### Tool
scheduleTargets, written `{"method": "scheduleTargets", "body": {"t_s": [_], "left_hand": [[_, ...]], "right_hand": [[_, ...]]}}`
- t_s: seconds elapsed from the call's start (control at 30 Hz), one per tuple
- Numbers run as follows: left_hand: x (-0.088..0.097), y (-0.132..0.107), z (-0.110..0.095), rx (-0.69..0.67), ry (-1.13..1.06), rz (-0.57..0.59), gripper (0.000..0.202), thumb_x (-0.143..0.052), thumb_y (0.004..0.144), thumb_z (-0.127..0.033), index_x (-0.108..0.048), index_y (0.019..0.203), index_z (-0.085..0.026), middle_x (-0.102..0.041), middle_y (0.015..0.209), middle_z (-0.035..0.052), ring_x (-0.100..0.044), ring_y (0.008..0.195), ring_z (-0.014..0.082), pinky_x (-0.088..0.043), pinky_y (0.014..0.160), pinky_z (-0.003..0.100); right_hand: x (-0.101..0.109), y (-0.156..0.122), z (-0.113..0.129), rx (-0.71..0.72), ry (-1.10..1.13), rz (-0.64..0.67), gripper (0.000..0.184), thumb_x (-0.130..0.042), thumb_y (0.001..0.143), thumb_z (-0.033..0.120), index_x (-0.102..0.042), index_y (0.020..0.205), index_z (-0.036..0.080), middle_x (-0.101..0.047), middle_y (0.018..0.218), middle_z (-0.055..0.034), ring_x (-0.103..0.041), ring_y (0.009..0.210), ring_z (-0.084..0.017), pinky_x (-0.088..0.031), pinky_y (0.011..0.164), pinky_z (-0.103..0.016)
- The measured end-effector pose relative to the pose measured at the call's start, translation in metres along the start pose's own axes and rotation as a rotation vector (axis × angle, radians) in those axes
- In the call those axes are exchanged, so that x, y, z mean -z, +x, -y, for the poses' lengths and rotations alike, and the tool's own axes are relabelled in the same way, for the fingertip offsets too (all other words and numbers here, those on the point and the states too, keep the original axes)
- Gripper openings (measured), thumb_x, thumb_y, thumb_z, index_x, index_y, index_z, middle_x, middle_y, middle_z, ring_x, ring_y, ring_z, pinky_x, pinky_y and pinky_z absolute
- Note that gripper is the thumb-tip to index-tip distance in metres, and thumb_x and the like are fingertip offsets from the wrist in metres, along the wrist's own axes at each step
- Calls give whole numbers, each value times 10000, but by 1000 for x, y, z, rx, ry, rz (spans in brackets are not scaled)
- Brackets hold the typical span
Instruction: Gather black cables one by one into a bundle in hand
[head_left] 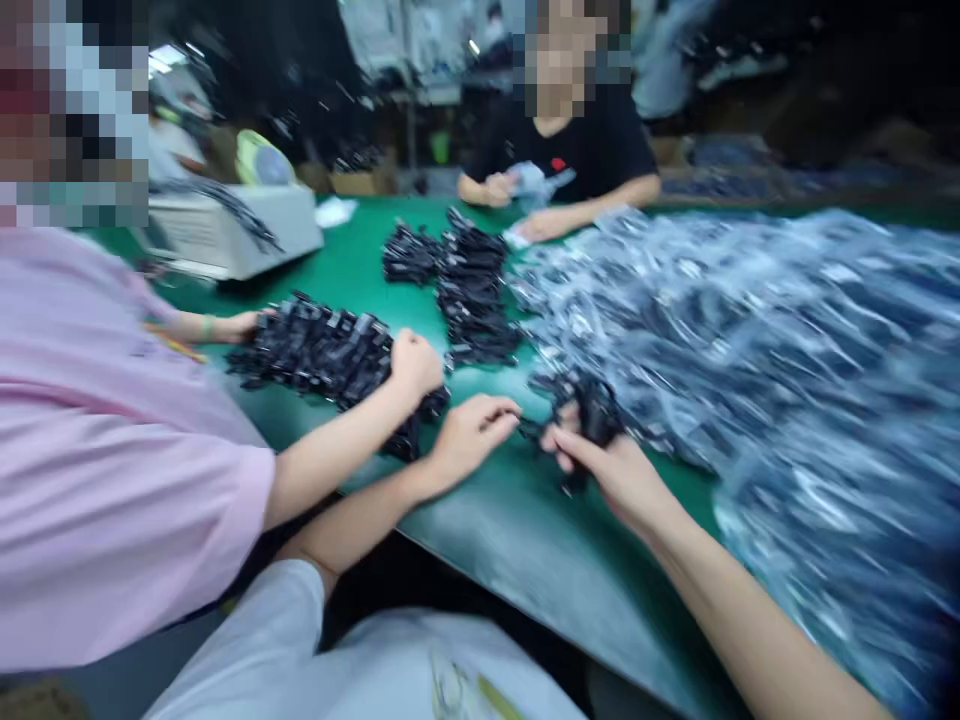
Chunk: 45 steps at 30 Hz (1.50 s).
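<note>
My right hand [600, 455] is closed around a bundle of black cables [592, 400], held low over the table's near side. To its left, my left hand [476, 440] has thumb and fingertips pinched together at a thin dark cable end [526, 425] that reaches toward the bundle. Motion blur hides the exact grip and the plugs. Just beyond my left hand lies a long row of black cable bundles [322, 345], with both hands of a co-worker in a pink shirt [135, 420] on it.
On the green table [360, 240] lie more black cable bundles [476, 290] and, to the right, a large heap of clear plastic-bagged items [787, 330]. A pale box-shaped machine [232, 230] stands at the back left. Opposite, a person in black [555, 160] handles a clear bag.
</note>
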<state>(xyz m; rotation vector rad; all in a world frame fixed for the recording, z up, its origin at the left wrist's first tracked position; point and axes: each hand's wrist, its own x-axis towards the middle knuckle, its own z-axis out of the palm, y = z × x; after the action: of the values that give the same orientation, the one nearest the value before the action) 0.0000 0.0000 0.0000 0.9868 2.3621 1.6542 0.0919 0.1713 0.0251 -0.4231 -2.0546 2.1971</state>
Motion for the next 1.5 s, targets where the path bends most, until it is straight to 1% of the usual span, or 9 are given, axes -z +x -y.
{"method": "scheduleTargets", "body": {"t_s": [0.3, 0.47, 0.63, 0.77, 0.9, 1.03, 1.2, 1.37, 1.5], "left_hand": [[-8, 0, -1, -92, -65, -46, 215, -643, 909, -367, -733, 1022, -208, -695, 949, 32, -651, 782, 140, -541, 762, 265], [-10, 0, 0, 88, -304, -64, 274, -694, 852, -399, -727, 1003, -173, -682, 950, 33, -642, 724, 115, -567, 741, 259], [7, -17, 1, 206, -458, -47, 277, -725, 822, -392, -736, 981, -165, -699, 927, 33, -603, 668, 90, -549, 724, 251], [33, -42, -11, 297, -511, 95, 236, -746, 815, -362, -760, 941, -162, -702, 907, 36, -586, 648, 87, -531, 681, 239], [50, -59, -27, 352, -590, 132, 271, -781, 780, -392, -766, 909, -154, -682, 814, 30, -560, 609, 86, -494, 607, 228], [63, -73, -35, 356, -565, 108, 284, -790, 773, -410, -762, 896, -155, -674, 808, 31, -552, 599, 90, -493, 597, 237], [80, -96, -29, 361, -477, 46, 254, -772, 792, -399, -762, 896, -167, -680, 871, 40, -579, 632, 109, -523, 648, 260], [91, -101, -17, 391, -523, -28, 306, -776, 781, -419, -762, 914, -144, -687, 822, 43, -581, 630, 105, -514, 653, 246], [90, -88, -10, 373, -602, -27, 306, -805, 755, -405, -764, 902, -140, -695, 786, 38, -593, 619, 96, -504, 631, 222]], "right_hand": [[7, -10, -24, 46, 197, -96, 383, -817, 715, 427, -615, 949, 200, -731, 816, -3, -582, 674, -125, -480, 687, -275], [3, -27, -26, 21, 216, -72, 389, -819, 707, 455, -570, 866, 201, -721, 777, 4, -526, 607, -108, -450, 671, -281], [28, -40, -17, 36, 39, -131, 345, -782, 748, 469, -578, 828, 202, -649, 660, 38, -493, 561, -103, -418, 631, -270], [45, -9, 1, 49, -306, -114, 326, -704, 811, 505, -582, 830, 204, -653, 676, 10, -569, 576, -140, -465, 631, -293], [14, 65, 24, 158, -1091, 33, 341, -755, 810, 460, -606, 981, 205, -735, 959, -93, -673, 868, -277, -494, 770, -377], [-42, 142, 43, 272, -1220, 77, 415, -727, 870, 347, -582, 1195, 133, -700, 1200, -186, -642, 1100, -320, -465, 958, -449], [-77, 197, 61, 373, -1319, 48, 395, -642, 958, 354, -594, 1301, 165, -606, 1357, -118, -600, 1223, -276, -485, 1045, -529], [-85, 196, 71, 379, -1314, 55, 438, -653, 952, 330, -576, 1345, 153, -568, 1420, -151, -559, 1298, -312, -444, 1094, -575], [-79, 131, 65, 423, -1214, 172, 441, -475, 1037, 300, -494, 1439, 119, -529, 1494, -187, -501, 1383, -268, -393, 1160, -447]]}}
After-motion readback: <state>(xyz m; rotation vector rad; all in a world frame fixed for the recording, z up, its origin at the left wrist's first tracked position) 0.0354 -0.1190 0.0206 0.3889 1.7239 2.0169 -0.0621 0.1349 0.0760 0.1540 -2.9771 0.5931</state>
